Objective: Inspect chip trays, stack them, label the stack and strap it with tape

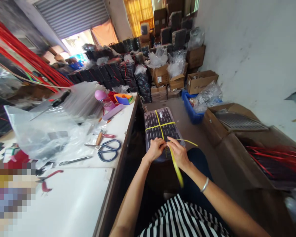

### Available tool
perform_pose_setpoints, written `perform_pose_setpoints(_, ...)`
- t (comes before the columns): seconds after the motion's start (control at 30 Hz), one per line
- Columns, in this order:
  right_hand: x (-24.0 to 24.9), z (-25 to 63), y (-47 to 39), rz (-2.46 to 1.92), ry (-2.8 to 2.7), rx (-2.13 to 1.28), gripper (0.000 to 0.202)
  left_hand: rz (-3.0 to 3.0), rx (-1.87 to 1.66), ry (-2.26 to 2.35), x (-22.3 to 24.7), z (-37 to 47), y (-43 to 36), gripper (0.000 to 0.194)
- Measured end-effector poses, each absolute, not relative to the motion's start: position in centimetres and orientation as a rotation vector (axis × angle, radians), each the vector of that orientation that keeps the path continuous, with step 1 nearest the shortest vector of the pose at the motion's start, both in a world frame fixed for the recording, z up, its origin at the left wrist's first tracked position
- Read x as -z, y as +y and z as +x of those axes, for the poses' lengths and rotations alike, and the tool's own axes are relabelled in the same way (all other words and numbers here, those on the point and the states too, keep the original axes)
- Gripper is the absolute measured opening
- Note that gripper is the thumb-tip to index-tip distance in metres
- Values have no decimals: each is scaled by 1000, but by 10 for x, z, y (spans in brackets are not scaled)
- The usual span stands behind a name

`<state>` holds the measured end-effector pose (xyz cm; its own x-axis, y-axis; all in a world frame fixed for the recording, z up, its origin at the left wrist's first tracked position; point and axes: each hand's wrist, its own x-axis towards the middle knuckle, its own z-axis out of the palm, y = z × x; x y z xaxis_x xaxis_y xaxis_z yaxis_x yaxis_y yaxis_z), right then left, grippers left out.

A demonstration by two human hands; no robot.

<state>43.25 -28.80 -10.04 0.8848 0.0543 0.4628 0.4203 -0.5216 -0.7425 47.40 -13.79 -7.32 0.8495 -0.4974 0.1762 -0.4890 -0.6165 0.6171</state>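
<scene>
A bundle of clear plastic trays [151, 120] with rows of dark pieces stands in front of me, beside the table. Yellow strap [159, 121] runs over it both ways and crosses on top. At the near end of the bundle, my left hand [157, 148] is closed, its fingertips pinching the strap. Just to its right, my right hand [179, 152] is closed on the same strap, thumb and fingers together. One loose end hangs down below my right hand, blurred; another sticks out to the right. My fingers hide the spot where the strap pieces meet.
On the white table [76, 197] at left lie scissors [110, 150], a pen [75, 160], red-handled pliers [48, 179] and plastic bags [44, 131]. A blue crate [194, 110] and open cartons [233, 115] line the right side. Stacked trays [144, 84] stand behind.
</scene>
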Motion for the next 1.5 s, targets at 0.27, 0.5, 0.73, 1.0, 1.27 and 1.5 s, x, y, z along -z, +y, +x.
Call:
perform_pose_setpoints(0.27,97,455,-283,-2249,-132,334,13,2303,-75,-632,83,462,-135,20)
perform_pose_setpoints(0.5,98,429,-274,-1977,-117,170,9,2271,-69,-662,84,466,-137,21)
perform_pose_setpoints(0.73,115,427,-261,-1431,103,-46,32,2311,-78,-651,83,458,-135,16)
perform_pose_setpoints(1.0,110,426,-261,-1102,131,-108,29,2440,-163,-703,79,452,-136,16)
perform_pose_setpoints(1.27,114,429,-257,-1281,206,-3,30,2470,-107,-726,79,468,-128,18)
perform_pose_setpoints(1.5,147,413,-276,-1649,259,201,21,2444,-73,-610,96,479,-126,17)
